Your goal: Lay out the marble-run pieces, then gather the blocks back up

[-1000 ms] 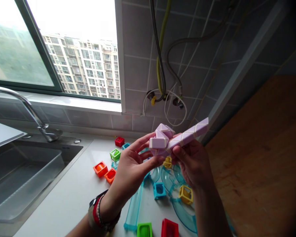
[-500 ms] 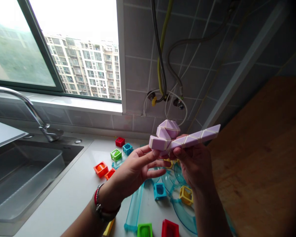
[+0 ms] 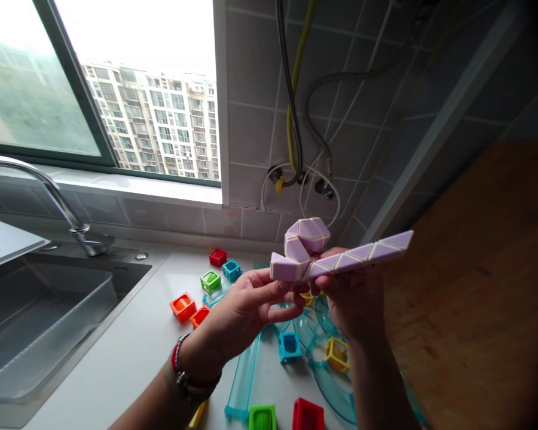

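A lilac snake-cube puzzle (image 3: pixel 347 261) of wedge-shaped segments with pale edges is held up above the counter. Its left part is folded into a bent cluster, while a straight row of segments points out to the right. My left hand (image 3: pixel 257 298), with a red and dark bracelet at the wrist, pinches the folded left end between thumb and fingers. Around the straight part my right hand (image 3: pixel 352 295) is closed, thumb in front and the other fingers mostly hidden behind the puzzle.
Below the hands, the white counter (image 3: pixel 116 352) bears coloured cube frames, such as a blue one (image 3: pixel 290 347) and a red one (image 3: pixel 308 414), and clear teal track pieces (image 3: pixel 243 376). A sink with a plastic basin (image 3: pixel 49 334) and faucet (image 3: pixel 58 203) stands left. Hoses (image 3: pixel 295 89) hang behind.
The straight row of the puzzle has shifted slightly right, and the whole piece has turned a little. Both hands keep their hold, and the things on the counter stay put.
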The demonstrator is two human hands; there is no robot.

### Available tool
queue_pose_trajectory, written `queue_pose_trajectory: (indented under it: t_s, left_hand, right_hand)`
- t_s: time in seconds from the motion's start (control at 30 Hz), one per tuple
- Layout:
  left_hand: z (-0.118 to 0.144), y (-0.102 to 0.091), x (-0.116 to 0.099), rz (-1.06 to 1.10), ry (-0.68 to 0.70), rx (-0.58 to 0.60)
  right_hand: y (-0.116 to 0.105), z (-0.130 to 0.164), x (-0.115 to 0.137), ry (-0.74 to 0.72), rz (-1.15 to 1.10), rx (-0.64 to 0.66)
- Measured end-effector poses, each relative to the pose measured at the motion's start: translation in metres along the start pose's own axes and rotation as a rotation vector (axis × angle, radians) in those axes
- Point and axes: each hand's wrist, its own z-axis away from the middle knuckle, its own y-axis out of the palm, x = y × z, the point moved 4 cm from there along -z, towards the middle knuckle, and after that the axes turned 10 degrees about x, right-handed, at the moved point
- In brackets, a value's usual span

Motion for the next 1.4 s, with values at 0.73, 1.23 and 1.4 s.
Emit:
queue_pose_trajectory:
  t_s: [0.73,1.23,1.4]
  left_hand:
    - [-0.002,-0.006,0.011,0.17,-0.121,0.17]
    - [-0.001,-0.011,0.026,0.231,-0.156,0.327]
    - [0.0,-0.009,0.028,0.202,-0.152,0.361]
  right_hand:
    - [0.006,0.008,0.008,0.212,-0.236,-0.241]
    - [0.0,0.0,0.001,0.225,-0.429,-0.27]
    - [0.001,-0.003,0.006,0.173,-0.397,-0.236]
